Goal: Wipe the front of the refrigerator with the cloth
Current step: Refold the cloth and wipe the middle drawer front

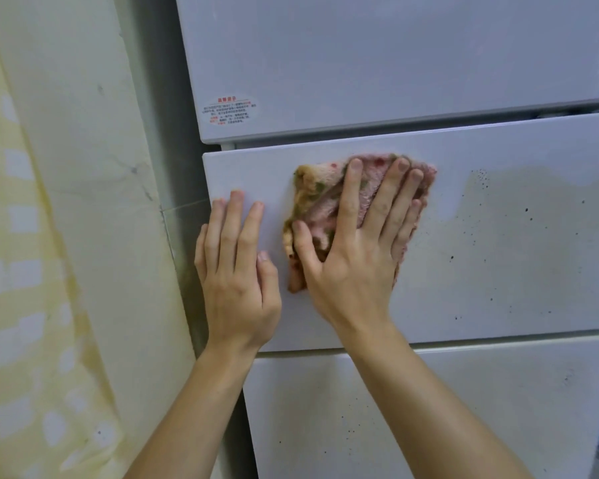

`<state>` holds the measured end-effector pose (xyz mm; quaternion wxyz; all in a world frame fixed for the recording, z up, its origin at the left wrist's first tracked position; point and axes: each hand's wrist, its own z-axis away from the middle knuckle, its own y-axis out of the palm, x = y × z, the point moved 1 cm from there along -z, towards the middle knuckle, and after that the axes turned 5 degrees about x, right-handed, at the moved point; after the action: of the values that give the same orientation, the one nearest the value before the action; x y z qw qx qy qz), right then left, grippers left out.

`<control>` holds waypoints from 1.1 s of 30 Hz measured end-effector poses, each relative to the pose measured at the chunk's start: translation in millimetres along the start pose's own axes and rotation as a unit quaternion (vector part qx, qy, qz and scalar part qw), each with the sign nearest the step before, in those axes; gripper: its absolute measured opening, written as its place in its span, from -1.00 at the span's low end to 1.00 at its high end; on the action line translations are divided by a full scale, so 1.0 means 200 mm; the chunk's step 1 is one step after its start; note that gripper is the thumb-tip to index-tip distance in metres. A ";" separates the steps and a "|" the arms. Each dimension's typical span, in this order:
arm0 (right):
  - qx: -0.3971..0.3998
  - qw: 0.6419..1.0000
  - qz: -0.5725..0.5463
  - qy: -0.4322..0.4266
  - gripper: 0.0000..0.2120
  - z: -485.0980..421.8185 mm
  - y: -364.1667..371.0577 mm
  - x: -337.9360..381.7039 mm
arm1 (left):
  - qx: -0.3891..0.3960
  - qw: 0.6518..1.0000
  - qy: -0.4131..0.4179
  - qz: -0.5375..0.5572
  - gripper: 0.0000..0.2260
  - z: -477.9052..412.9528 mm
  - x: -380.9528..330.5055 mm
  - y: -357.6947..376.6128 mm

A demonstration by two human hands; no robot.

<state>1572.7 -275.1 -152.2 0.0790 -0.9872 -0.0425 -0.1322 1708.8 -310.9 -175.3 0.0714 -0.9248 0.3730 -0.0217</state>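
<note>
A white refrigerator fills the view, with an upper door (395, 57), a middle drawer front (516, 257) and a lower drawer front (429, 409). A pink and yellow spotted cloth (320, 198) lies flat on the upper left part of the middle drawer front. My right hand (357, 250) presses it there with spread, straight fingers. My left hand (237, 267) rests flat on the drawer's left edge, beside the cloth and apart from it. Dark specks dot the drawer front to the right of the cloth, and a lighter streak runs along its top.
An oval label with red print (229, 111) sits at the upper door's lower left corner. A pale wall (94, 202) stands close on the left, with a yellow patterned curtain (18, 305) in front of it. The lower drawer front also carries dark specks.
</note>
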 end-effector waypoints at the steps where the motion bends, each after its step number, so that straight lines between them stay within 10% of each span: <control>1: -0.007 1.000 0.007 -0.017 -0.27 0.02 0.00 -0.02 | -0.001 1.000 -0.002 0.002 -0.49 0.00 -0.01 0.01; 13: 0.082 0.986 -0.031 -0.143 -0.43 0.62 -0.02 -0.45 | 0.021 0.999 -0.015 0.030 -0.45 0.09 -0.13 0.05; 24: -0.047 0.994 -0.070 -0.074 -0.53 -0.24 -0.11 -0.26 | 0.009 0.999 -0.016 0.042 -0.47 0.02 -0.23 0.09; 33: 0.018 0.990 -0.055 -0.129 -0.51 0.30 -0.11 -0.49 | 0.018 0.999 -0.003 0.036 -0.44 0.04 -0.27 0.14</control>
<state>1491.6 -249.1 -231.6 0.0831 -0.9906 -0.1085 -0.0074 1651.6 -292.0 -186.5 0.0903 -0.9095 0.4051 -0.0234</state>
